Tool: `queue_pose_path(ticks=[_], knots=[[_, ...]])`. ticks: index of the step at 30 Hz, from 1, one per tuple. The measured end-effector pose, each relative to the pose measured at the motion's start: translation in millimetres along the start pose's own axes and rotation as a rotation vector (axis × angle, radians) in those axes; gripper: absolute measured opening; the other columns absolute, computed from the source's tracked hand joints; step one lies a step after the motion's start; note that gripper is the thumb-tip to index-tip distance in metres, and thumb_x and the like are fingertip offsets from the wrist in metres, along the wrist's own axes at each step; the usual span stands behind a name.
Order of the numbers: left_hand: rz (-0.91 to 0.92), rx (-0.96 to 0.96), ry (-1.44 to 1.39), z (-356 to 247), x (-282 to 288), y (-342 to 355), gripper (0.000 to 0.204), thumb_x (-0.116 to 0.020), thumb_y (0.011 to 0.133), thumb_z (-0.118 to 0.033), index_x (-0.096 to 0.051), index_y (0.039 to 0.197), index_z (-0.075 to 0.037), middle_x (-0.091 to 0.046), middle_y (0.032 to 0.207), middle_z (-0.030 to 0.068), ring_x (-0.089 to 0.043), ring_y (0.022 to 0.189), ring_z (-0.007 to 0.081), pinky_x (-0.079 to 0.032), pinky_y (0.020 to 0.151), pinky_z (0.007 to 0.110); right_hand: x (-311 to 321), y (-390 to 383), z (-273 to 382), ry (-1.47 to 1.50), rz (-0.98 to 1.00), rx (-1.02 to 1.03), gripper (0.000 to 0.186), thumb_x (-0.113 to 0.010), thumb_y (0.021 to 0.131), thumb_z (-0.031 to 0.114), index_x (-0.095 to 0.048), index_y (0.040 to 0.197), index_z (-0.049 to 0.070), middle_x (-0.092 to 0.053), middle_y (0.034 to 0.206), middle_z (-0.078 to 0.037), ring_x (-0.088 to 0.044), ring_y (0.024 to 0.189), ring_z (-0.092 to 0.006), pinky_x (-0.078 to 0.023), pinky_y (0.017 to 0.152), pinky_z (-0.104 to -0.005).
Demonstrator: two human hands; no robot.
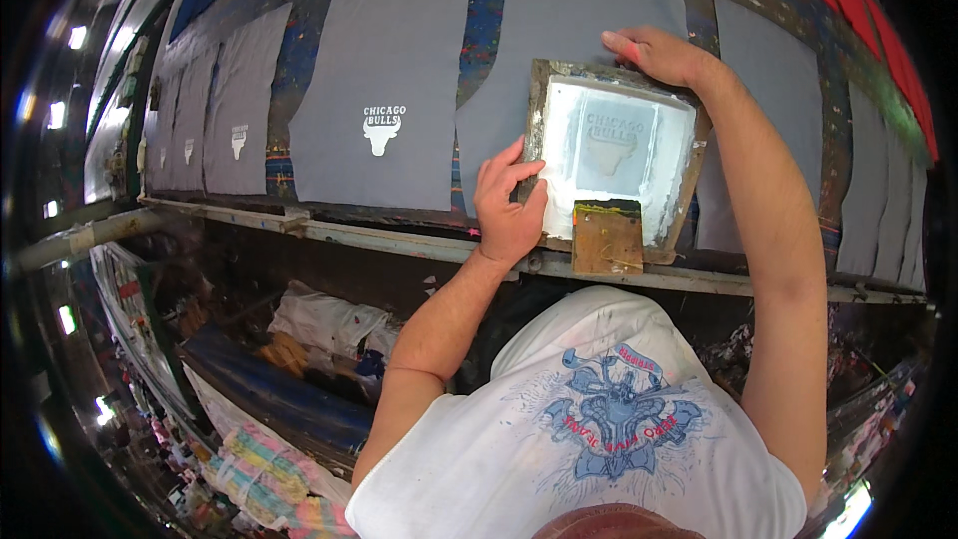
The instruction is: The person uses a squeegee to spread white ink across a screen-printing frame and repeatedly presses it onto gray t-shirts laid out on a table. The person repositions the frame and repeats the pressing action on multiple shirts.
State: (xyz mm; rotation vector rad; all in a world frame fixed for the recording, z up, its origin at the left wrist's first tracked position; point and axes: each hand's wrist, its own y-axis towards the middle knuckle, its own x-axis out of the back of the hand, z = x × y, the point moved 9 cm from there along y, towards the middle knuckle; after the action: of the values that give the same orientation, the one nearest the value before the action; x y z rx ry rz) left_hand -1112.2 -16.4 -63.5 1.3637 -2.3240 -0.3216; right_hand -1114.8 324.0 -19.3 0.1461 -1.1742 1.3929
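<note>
A wooden-framed printing screen (621,155), white around a faint logo, lies over a grey fabric panel (569,10) on the long table. My right hand (664,55) is closed on the far edge of the frame, thumb pointing left. Along the left edge, my left hand (504,200) grips the frame with bent fingers. A squeegee with a wooden board (607,240) rests across the near part of the screen. Immediately left, another grey panel (379,70) carries a white printed logo.
More grey panels line the table on the left (239,60) and right (758,70). Red fabric (878,40) sits at far right, dark blue fabric at upper left. A metal rail (369,240) runs along the near edge. Below it are cloth bundles (319,319) and a dark blue roll (259,384).
</note>
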Motion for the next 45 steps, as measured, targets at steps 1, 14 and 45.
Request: queue_pose_path(ticks=[1, 14, 45], knots=[[-0.004, -0.006, -0.011, -1.3, 0.2, -0.4, 0.032, -0.085, 0.086, 0.006, -0.082, 0.117, -0.004, -0.075, 0.148, 0.0249, -0.072, 0.126, 0.0398, -0.055, 0.111, 0.048, 1.4, 0.2, -1.6, 0.011, -0.005, -0.006, 0.086, -0.049, 0.116, 0.074, -0.072, 0.151, -0.002, -0.08, 0.136, -0.022, -0.073, 0.126, -0.0353, -0.054, 0.114, -0.0479], [-0.031, -0.04, -0.085, -3.0, -1.2, 5.6, 0.03, -0.087, 0.086, 0.007, -0.081, 0.114, -0.003, -0.076, 0.147, 0.0242, -0.072, 0.13, 0.0367, -0.056, 0.113, 0.045, 85.5, -93.2, -34.8, 0.422, -0.475, 0.228, 0.069, -0.054, 0.12, 0.06, -0.069, 0.158, 0.005, -0.08, 0.139, -0.014, -0.074, 0.126, -0.0218, -0.056, 0.113, -0.0392], [0.049, 0.374, -0.268, -21.2, -14.8, -27.5, 0.041, -0.084, 0.093, 0.012, -0.076, 0.131, 0.001, -0.066, 0.161, 0.0185, -0.073, 0.122, 0.0166, -0.061, 0.101, 0.031, -177.1, -355.2, -68.7, 0.989, -0.702, 0.227, 0.057, -0.072, 0.115, 0.029, -0.06, 0.166, 0.007, -0.058, 0.169, -0.017, -0.058, 0.152, -0.0289, -0.049, 0.125, -0.0454]])
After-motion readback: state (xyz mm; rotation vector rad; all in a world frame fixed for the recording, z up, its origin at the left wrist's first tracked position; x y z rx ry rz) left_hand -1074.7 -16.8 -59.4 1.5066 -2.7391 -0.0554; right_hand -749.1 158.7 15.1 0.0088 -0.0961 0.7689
